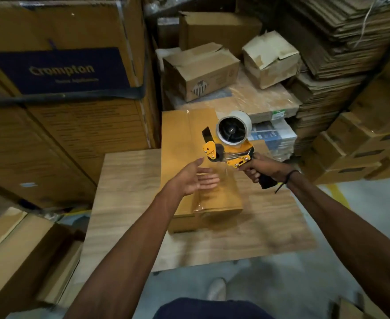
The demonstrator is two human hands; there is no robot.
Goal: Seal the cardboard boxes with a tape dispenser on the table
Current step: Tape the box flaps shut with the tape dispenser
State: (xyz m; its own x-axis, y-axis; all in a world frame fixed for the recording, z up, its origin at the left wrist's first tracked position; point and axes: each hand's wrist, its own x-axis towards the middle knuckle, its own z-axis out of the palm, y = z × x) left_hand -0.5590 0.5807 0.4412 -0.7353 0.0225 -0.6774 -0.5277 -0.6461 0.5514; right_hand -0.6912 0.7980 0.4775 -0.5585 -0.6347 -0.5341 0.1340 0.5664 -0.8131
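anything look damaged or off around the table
Behind the table, two small cartons look battered: the brown carton has crumpled, half-open flaps, and the pale carton has torn, peeling facing. The box being taped looks intact.

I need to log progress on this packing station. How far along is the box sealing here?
Done: the cardboard box on the table already has clear tape along its top seam and over the near edge. In hand: the right hand grips the tape dispenser above it; the left hand hovers open. Left: no other unsealed box shows on the table.
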